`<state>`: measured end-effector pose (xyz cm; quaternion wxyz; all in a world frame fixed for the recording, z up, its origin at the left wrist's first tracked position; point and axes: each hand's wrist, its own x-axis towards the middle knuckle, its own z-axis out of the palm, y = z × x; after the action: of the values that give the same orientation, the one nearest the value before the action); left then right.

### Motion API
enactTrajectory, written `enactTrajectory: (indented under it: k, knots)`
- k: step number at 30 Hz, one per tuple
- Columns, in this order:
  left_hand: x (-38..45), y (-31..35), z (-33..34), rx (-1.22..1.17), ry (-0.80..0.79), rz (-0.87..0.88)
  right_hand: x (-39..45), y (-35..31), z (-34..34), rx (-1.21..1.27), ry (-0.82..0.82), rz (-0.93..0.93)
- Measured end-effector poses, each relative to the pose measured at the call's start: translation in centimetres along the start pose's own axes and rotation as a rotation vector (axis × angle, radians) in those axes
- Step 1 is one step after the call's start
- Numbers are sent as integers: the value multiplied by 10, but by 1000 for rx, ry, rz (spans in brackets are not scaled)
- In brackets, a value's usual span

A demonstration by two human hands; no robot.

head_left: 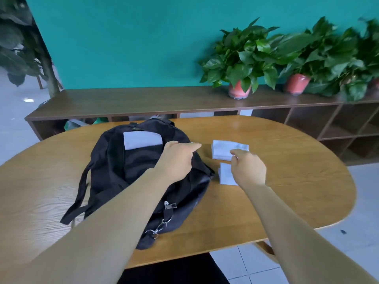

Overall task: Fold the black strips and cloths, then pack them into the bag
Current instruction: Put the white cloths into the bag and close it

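Note:
A black bag (127,177) lies on the wooden table (287,181), its mouth toward the far side, with one folded white cloth (142,140) lying in the opening. My left hand (176,158) hovers over the bag's right side, fingers stretched out toward the right and holding nothing. Two more folded white cloths lie to the right of the bag: a far one (223,149) and a near one (225,174). My right hand (248,167) is above these two, fingers curled loosely; whether it touches a cloth cannot be told. No black strips are visible.
The oval table's right edge (348,191) curves close to the cloths. Behind the table runs a low brown shelf unit (143,101) with potted plants (242,58) against a teal wall. Metal clips (158,228) hang from the bag's near end.

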<state>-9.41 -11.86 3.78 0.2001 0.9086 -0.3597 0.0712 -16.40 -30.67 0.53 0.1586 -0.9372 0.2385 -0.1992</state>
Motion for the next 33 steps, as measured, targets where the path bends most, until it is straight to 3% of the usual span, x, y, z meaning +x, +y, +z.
enactTrajectory:
  k: [4, 9, 16, 21, 26, 33]
  knots:
    - [22, 39, 41, -84, -113, 42, -7, 53, 0, 7, -20, 222]
    - [43, 65, 84, -72, -242, -58, 0, 85, 10, 52, -79, 369]
    - [71, 64, 113, -49, -389, -309, 25, 93, 18, -5, -326, 429]
    - [89, 66, 116, 21, -534, -384, 40, 91, 15, -60, -480, 439]
    - [90, 67, 110, 24, -586, -388, 33, 87, 13, 45, -426, 397]
    - [72, 72, 90, -148, -468, -326, 18, 79, -13, 211, -292, 459]
